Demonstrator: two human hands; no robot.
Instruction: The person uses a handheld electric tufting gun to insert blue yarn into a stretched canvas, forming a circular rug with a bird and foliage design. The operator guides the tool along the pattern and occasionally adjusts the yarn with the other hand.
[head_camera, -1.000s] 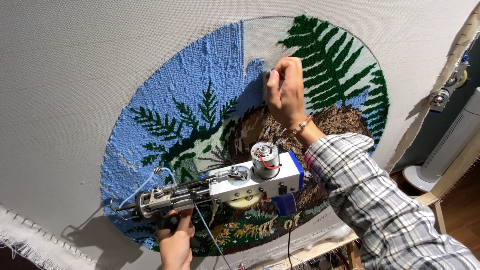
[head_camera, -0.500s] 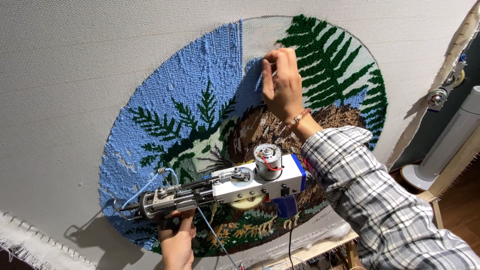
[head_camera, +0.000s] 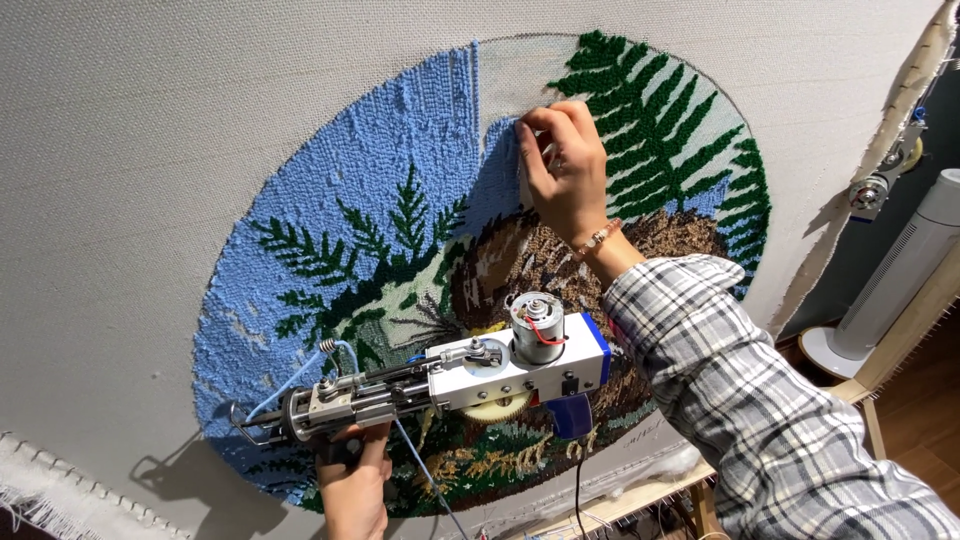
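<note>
Shifted up and leftward since half a second ago: right hand (head_camera: 567, 175), now pinching at the edge of the blue pile beside the bare strip. Stretched across everything, grey backing cloth (head_camera: 150, 130), carrying the round tufted rug (head_camera: 400, 250) with blue sky, green ferns and brown centre. Held low across the rug's lower part, tufting gun (head_camera: 470, 375), blue yarn (head_camera: 290, 375) feeding its tip. Left hand (head_camera: 352, 480) wrapped shut round the gun's front handle from below. Right grip closed to a fingertip pinch on blue tufts, though what exactly sits between the fingers cannot be told. Risks, judged: pulling loops out by tugging too hard; gun sagging one-handed, needle snagging cloth or yarn.
</note>
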